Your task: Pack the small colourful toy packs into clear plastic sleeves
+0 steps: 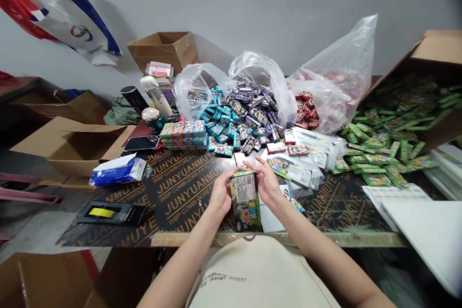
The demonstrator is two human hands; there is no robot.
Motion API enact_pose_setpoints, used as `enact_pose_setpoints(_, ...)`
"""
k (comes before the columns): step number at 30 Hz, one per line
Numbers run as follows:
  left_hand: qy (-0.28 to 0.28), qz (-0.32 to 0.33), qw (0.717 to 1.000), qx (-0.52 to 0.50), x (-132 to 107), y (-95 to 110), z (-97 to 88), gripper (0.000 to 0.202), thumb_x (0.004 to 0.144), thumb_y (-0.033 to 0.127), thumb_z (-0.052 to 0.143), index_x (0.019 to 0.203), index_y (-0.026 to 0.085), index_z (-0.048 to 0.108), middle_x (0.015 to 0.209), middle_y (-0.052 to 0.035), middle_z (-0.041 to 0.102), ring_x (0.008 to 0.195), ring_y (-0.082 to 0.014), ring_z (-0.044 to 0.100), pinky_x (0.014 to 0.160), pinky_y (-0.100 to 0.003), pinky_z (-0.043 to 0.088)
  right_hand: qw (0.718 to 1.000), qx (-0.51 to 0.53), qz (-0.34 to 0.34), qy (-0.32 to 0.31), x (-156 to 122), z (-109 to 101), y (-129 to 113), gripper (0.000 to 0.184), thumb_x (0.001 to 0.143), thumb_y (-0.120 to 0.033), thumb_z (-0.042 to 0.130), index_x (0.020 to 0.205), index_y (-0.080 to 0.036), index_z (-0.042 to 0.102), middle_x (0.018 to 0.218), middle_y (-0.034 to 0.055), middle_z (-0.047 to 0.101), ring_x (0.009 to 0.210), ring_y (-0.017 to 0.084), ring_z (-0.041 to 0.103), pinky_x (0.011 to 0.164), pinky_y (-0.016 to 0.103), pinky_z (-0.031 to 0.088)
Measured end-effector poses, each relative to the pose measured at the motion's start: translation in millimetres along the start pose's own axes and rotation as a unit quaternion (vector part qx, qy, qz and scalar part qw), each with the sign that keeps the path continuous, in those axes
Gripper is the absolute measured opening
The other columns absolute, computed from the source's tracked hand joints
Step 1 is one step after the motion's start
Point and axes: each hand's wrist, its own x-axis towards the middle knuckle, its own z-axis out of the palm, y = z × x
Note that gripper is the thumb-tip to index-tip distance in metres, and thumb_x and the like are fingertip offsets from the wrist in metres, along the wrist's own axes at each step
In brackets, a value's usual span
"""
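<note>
Between my two hands, close to the table's front edge, is a printed box [246,204] in black and green with a pale label panel. My left hand [221,193] wraps round its left side, and my right hand [267,184] grips the right side near the top. Beyond my fingers lie small red-and-white packs [276,147]. To the right of my right hand a flat printed carton [290,169] rests on clear plastic sleeves. Part of a small blue pack [293,200] shows beside my right forearm.
Piles of small blue packs [218,125], purple packs [258,106] and red packs [306,110] spill from plastic bags. Green packs [382,144] pour from a tipped carton at right. Stacked packs [184,134], a phone [141,143], wipes [119,171] and a tape dispenser [110,213] lie left.
</note>
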Motion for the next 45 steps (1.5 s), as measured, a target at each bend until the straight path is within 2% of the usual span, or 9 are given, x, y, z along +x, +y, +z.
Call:
enact_pose_setpoints(5,-0.054,0.071,0.98,0.179,6.9,20.3,-7.7,0.023,0.062,0.025,0.068,0.083,0.016,0.067,0.078,-0.0042,0.069,0.069,-0.0154,0.063,0.066,-0.027,0.047,0.987,-0.12,0.077,-0.068,13.6,-14.6,-8.8,0.026,0.055,-0.01,0.057,0.08,-0.018,0.059,0.08,0.0039,0.07,0.071,0.02,0.065,0.068,0.034,0.049)
enact_pose_setpoints(10,-0.113,0.228,0.879,0.403,7.7,34.4,-6.3,0.016,0.064,0.032,0.069,0.067,0.016,0.07,0.074,-0.0054,0.068,0.075,-0.0191,0.061,0.073,-0.03,0.046,0.951,-0.278,-0.087,-0.104,8.7,-29.6,-18.3,0.014,0.062,-0.026,0.067,0.073,-0.018,0.07,0.084,0.0041,0.071,0.086,0.021,0.062,0.082,0.036,0.045)
enact_pose_setpoints(17,-0.137,0.084,0.917,0.365,18.1,43.0,5.2,0.023,0.055,0.028,0.074,0.071,0.012,0.069,0.062,-0.0027,0.067,0.056,-0.0132,0.057,0.059,-0.026,0.044,0.919,-0.352,-0.094,-0.152,6.2,-29.1,-35.0,0.025,0.064,-0.035,0.069,0.077,-0.015,0.072,0.071,0.0035,0.07,0.066,0.017,0.062,0.068,0.031,0.047)
enact_pose_setpoints(20,-0.154,0.098,0.904,0.385,18.2,42.6,9.7,0.018,0.059,0.027,0.071,0.065,0.011,0.067,0.058,-0.0025,0.064,0.053,-0.0124,0.055,0.057,-0.026,0.043,0.922,-0.343,-0.076,-0.162,7.5,-25.6,-39.8,0.022,0.063,-0.033,0.07,0.072,-0.014,0.071,0.067,0.0029,0.069,0.06,0.014,0.06,0.063,0.028,0.046)
enact_pose_setpoints(28,-0.199,0.332,0.718,0.579,-5.1,40.7,13.3,0.013,0.074,0.027,0.059,0.073,0.017,0.067,0.081,-0.0063,0.063,0.074,-0.0165,0.058,0.069,-0.029,0.044,0.897,-0.387,-0.131,-0.17,0.8,-40.7,-33.1,0.026,0.07,-0.04,0.064,0.074,-0.016,0.072,0.07,0.0034,0.069,0.066,0.019,0.062,0.065,0.031,0.046)
enact_pose_setpoints(33,-0.207,0.311,0.746,0.552,6.1,31.8,6.9,0.013,0.073,0.027,0.06,0.067,0.017,0.064,0.079,-0.0058,0.066,0.074,-0.0175,0.06,0.068,-0.029,0.046,0.872,-0.417,-0.168,-0.194,-4.4,-58.8,-37.6,0.035,0.083,-0.046,0.046,0.093,-0.022,0.069,0.097,0.0047,0.068,0.098,0.024,0.059,0.087,0.04,0.042)
enact_pose_setpoints(36,-0.122,0.28,0.737,0.602,29.3,35.5,-17.9,0.013,0.073,0.028,0.059,0.07,0.017,0.064,0.074,-0.0042,0.067,0.069,-0.017,0.06,0.064,-0.027,0.046,0.836,-0.491,-0.219,-0.111,1.7,-88.8,-48.6,0.039,0.08,-0.046,0.05,0.109,-0.023,0.061,0.11,0.0065,0.062,0.1,0.023,0.056,0.085,0.038,0.042)
enact_pose_setpoints(40,-0.043,0.246,0.693,0.677,51.8,38.3,-50.4,0.011,0.068,0.026,0.061,0.063,0.017,0.064,0.066,-0.0064,0.065,0.067,-0.0225,0.06,0.067,-0.035,0.045,0.71,-0.663,-0.238,0.023,-0.6,-139.0,-45.0,0.052,0.066,-0.043,0.066,0.112,-0.02,0.057,0.091,0.0072,0.06,0.083,0.023,0.056,0.076,0.036,0.043)
enact_pose_setpoints(45,-0.182,0.318,0.6,0.712,29.9,-14.2,-23.4,0.037,0.064,0.038,0.068,0.097,0.022,0.063,0.115,-0.0108,0.057,0.108,-0.0293,0.048,0.095,-0.046,0.032,0.64,-0.744,-0.192,0.002,-14.8,-162.0,-16.2,0.063,0.065,-0.031,0.064,0.124,-0.02,0.046,0.095,0.0074,0.055,0.087,0.023,0.055,0.077,0.034,0.043)
